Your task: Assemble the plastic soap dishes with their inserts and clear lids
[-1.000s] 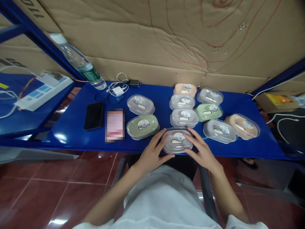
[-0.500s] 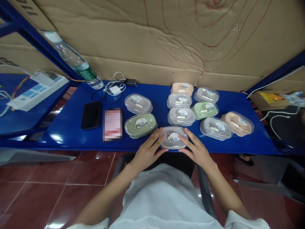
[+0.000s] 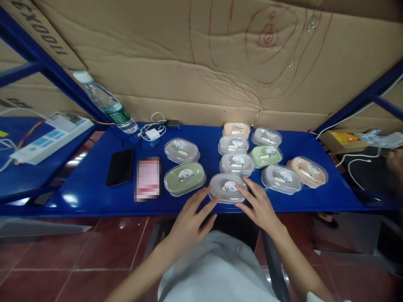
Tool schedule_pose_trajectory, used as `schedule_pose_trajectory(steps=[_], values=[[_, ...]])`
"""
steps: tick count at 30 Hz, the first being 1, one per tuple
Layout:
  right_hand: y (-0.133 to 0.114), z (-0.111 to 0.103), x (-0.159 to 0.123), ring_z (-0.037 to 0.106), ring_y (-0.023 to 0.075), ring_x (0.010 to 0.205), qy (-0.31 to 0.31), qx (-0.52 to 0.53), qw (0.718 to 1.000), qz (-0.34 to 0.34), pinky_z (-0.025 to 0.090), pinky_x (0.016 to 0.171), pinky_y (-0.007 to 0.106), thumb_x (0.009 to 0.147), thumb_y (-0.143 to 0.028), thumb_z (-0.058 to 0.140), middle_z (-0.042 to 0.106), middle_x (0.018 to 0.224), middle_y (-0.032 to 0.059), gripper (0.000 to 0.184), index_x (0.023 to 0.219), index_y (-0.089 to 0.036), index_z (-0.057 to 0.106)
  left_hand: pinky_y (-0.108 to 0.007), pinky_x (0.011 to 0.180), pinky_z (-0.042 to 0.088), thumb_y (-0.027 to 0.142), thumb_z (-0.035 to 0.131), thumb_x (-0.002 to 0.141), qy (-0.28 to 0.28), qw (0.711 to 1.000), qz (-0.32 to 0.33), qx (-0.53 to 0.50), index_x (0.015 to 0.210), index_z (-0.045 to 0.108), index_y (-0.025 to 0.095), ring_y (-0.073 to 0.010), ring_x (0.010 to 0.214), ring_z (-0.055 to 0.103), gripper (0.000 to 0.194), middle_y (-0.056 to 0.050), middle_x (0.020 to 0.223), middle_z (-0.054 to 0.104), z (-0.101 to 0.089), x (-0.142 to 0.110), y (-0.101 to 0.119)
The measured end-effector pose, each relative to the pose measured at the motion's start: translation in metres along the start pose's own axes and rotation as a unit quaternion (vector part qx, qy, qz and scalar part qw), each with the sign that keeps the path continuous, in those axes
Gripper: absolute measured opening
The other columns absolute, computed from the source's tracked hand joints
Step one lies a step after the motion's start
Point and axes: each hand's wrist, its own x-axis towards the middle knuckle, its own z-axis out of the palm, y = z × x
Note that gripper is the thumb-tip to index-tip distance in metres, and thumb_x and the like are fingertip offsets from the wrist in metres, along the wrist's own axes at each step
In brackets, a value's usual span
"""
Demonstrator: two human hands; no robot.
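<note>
A grey oval soap box [image 3: 220,193] with a clear cover and a round label lies flat near the front edge of the blue table. My left hand [image 3: 195,216] is at its left front corner, fingers spread and holding nothing; whether a fingertip still touches the box I cannot tell. On the other side my right hand [image 3: 260,205] rests spread fingertips on the cover's right part, without gripping it. A green box [image 3: 197,178] of the same kind sits just beyond my left hand. Another grey box [image 3: 277,180] lies beyond the right one.
Several more boxes in grey, green and peach, such as a peach one [image 3: 302,170], stand farther back. To the left are a black phone [image 3: 119,167], a blurred pink item [image 3: 147,179], a charging cable [image 3: 153,133] and a water bottle [image 3: 116,115]. Cardboard [image 3: 157,63] walls the back.
My left hand has drawn back toward me and left, off the grey box. My right hand's fingers stay on it. The view has tilted up a little.
</note>
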Motion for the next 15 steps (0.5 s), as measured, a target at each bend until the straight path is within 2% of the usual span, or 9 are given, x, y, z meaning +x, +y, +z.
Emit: schedule_pose_trajectory(steps=[5,8,10,12,15], values=[[0.001,-0.012,0.011,0.052,0.0350,0.154,-0.046,0.004,0.999,0.019,0.052,0.121,0.061,0.107,-0.043,0.067,0.047,0.172,0.0116,0.065,0.167,-0.036,0.045,-0.049,0.114,0.055,0.017,0.061,0.104,-0.028,0.993,0.038,0.108,0.152,0.062,0.024,-0.0325,0.140,0.062,0.048,-0.014,0.158,0.060,0.013,0.019,0.002],[0.004,-0.027,0.008,0.052,0.0345,0.154,-0.053,0.009,0.998,0.020,0.053,0.121,0.060,0.107,-0.043,0.065,0.049,0.171,0.0098,0.062,0.166,-0.035,0.047,-0.047,0.105,0.058,0.025,0.069,0.102,-0.021,0.990,0.024,0.139,0.143,0.069,0.025,-0.0315,0.124,0.068,0.041,-0.013,0.139,0.070,0.021,0.033,0.006],[0.012,-0.039,0.003,0.055,0.0335,0.152,-0.037,0.010,0.999,0.024,0.055,0.119,0.057,0.109,-0.039,0.062,0.053,0.168,0.0091,0.059,0.166,-0.035,0.047,-0.046,0.099,0.059,0.034,0.077,0.097,-0.027,0.989,0.013,0.146,0.144,0.068,0.027,-0.0300,0.113,0.070,0.049,-0.012,0.126,0.073,0.025,0.038,0.009],[0.027,-0.049,-0.004,0.058,0.0331,0.149,-0.007,-0.005,0.999,0.036,0.056,0.117,0.056,0.109,-0.033,0.060,0.057,0.164,0.0085,0.057,0.165,-0.036,0.048,-0.047,0.098,0.060,0.040,0.084,0.092,-0.031,0.989,0.004,0.143,0.147,0.066,0.030,-0.0294,0.108,0.070,0.059,-0.011,0.122,0.072,0.030,0.038,0.010],[0.059,-0.059,-0.013,0.060,0.0351,0.146,0.046,-0.053,0.996,0.063,0.053,0.117,0.059,0.108,-0.028,0.061,0.062,0.159,0.0085,0.057,0.163,-0.036,0.050,-0.051,0.104,0.059,0.041,0.089,0.085,-0.017,0.993,-0.005,0.116,0.143,0.069,0.034,-0.0333,0.121,0.067,0.062,-0.013,0.139,0.068,0.040,0.036,0.007]])
